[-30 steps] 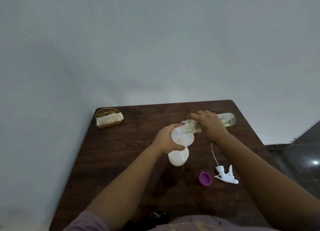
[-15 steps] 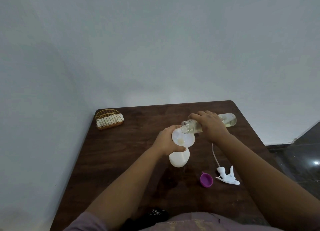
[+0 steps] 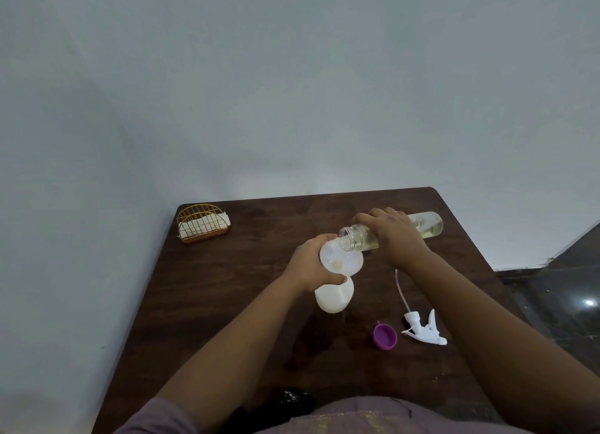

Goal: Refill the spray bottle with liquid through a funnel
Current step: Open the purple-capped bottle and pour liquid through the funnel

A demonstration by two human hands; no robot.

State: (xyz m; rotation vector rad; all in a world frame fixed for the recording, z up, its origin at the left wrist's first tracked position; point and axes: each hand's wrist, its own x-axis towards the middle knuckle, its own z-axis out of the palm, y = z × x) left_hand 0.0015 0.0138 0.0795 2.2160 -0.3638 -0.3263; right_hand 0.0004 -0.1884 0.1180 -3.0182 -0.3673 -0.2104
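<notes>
Little has moved since a second ago: the right hand (image 3: 394,235) still grips the clear bottle (image 3: 363,237) tipped nearly flat, its yellowish liquid pooled toward the base. Its mouth sits over the white funnel (image 3: 341,258), where a small yellowish puddle shows. The left hand (image 3: 313,264) clasps the funnel atop the white spray bottle (image 3: 334,295) on the table (image 3: 227,287).

Spray bottle (image 3: 334,296) mid worktop (image 3: 227,303), funnel (image 3: 341,259) on top. Refill bottle (image 3: 389,231) tipped sideways, mouth over funnel's far-right rim, base pointing right. Cap (image 3: 385,335) near-right of spray bottle; trigger head (image 3: 423,328) just right of cap. Wire basket (image 3: 203,223) far left corner.
</notes>
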